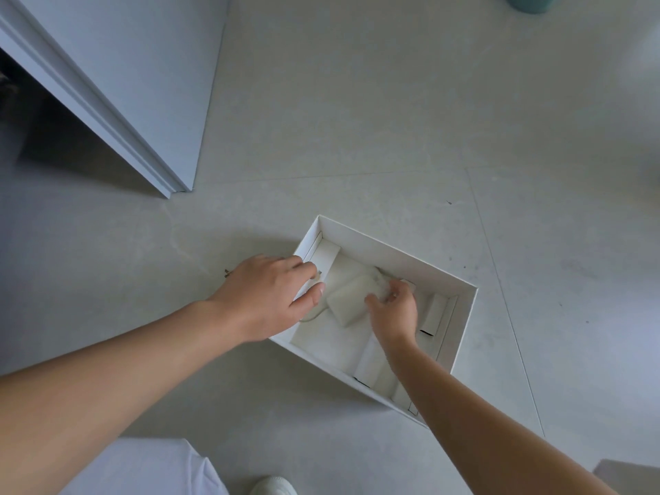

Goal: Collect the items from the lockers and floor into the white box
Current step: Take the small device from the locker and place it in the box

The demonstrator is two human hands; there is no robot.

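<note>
As right hand (394,310) grips block (348,303), white box (428,276), long axis diagonal

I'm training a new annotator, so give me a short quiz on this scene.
1. True or false: the white box stands on a table.
2. Which hand is over the box's middle? A: left hand. B: right hand. C: neither.
3. Fill in: the white block between the hands lies ___ the box.

Key: 1 false, it stands on the floor; 2 B; 3 inside.
</note>
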